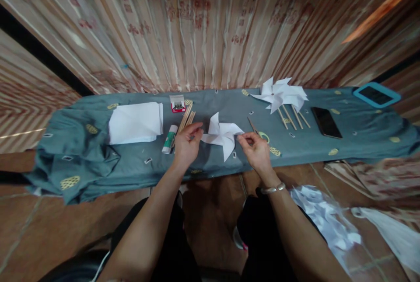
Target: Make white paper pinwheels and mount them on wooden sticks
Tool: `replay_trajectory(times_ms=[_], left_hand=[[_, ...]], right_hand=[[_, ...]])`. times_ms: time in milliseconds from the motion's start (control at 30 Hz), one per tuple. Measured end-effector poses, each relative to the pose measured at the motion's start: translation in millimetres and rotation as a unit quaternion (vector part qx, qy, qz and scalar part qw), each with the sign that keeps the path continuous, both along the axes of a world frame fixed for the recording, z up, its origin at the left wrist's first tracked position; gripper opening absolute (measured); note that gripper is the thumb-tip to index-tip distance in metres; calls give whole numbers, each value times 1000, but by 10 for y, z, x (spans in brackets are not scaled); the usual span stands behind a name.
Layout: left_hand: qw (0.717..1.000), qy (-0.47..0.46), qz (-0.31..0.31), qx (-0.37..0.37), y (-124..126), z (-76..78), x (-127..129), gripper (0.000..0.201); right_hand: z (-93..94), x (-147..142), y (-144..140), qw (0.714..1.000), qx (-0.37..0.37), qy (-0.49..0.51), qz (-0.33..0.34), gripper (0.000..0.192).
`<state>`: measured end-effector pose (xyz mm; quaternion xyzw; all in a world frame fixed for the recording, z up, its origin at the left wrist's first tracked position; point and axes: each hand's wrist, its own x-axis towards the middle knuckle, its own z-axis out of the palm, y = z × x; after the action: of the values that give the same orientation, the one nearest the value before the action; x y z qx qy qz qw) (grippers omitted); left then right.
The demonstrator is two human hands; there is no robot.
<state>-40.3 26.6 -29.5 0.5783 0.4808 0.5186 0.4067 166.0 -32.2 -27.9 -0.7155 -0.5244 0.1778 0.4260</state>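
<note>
A white paper pinwheel with folded blades is between my two hands, over the cloth-covered table. My left hand has its fingers bent together at the tip of the left blade. On the other side, my right hand pinches the tip of the right blade. Several wooden sticks lie just beyond my left hand, partly hidden by it. A glue stick with a green label is left of that hand. Scissors with a pale green handle lie partly behind my right hand.
A stack of white paper lies at left, near a small red-and-white box of pins. Pinwheels on sticks, a phone and a blue-framed tablet are at right. A clear bag of white paper lies on the floor.
</note>
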Motion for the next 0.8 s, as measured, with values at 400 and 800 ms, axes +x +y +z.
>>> replay_trajectory(times_ms=[400, 800], left_hand=[[997, 76, -14, -22, 32, -109, -157, 50], [977, -133, -83, -147, 10, -175, -120, 74]], right_hand=[[-132, -271, 144, 998, -29, -41, 24, 57], [-118, -270, 334, 944, 40, 325, 42, 59]])
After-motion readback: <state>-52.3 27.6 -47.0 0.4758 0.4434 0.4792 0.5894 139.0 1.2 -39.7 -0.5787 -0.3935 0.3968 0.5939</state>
